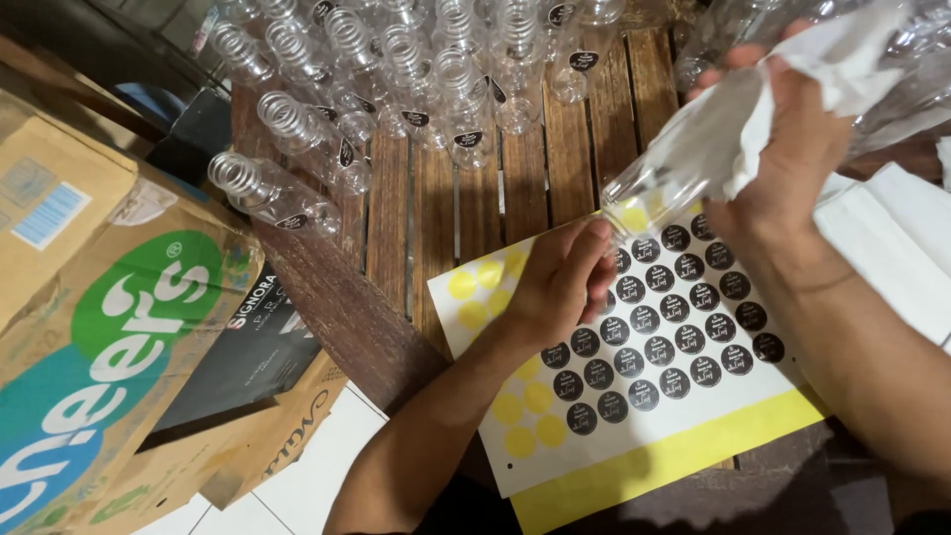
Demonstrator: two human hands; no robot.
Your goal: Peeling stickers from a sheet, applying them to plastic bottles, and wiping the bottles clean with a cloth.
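Scene: a person at a slatted wooden table (396,213), seen from above, works over a white-and-yellow sheet of round black stickers (659,342).
Right hand: the right hand (783,149) is clenched around a clear plastic bottle (659,183) and a crumpled white cloth or tissue (733,129) wrapped about it; the bottle tilts down, its low end just above the sheet's top edge.
Left hand: the left hand (560,282) lies on the sheet, fingers curled and pinched at its black dots, just beside the bottle's end; whether a sticker is already lifted cannot be told.
Sheet: many yellow circles show where stickers are gone, mostly on the left side.
Background: rows of clear ribbed plastic bottles (396,69), several already bearing a black dot, crowd the far end of the table; printed cardboard boxes (109,327) stand at the left.
Risk: a peeled sticker could fold onto itself or go on crooked, since the bottle is round and held at a slant in one hand; the cloth could also snag the sticky side.
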